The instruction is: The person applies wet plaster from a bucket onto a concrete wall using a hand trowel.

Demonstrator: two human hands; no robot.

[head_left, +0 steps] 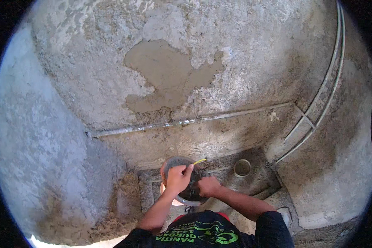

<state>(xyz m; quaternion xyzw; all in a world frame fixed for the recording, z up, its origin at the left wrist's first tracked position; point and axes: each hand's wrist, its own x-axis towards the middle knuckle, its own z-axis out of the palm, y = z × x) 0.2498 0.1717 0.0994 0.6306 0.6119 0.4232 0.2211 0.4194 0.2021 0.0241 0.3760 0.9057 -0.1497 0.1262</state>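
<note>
A round grey bucket [172, 164] with dark wet material [190, 191] inside is at the bottom centre. My left hand [178, 177] is at its left part, fingers closed on a thin yellow curved piece [201, 160] that sticks out to the right over the far rim. My right hand [209, 187] reaches into the right side of the bucket with fingers curled; what they hold is hidden.
A darker wet patch [161, 66] marks the rough wall ahead. A horizontal pipe [227, 114] runs along its foot, and two curved pipes [338, 74] climb on the right. A round cylindrical pipe opening [242, 167] sits in the rough ledge [262, 173] right of the bucket.
</note>
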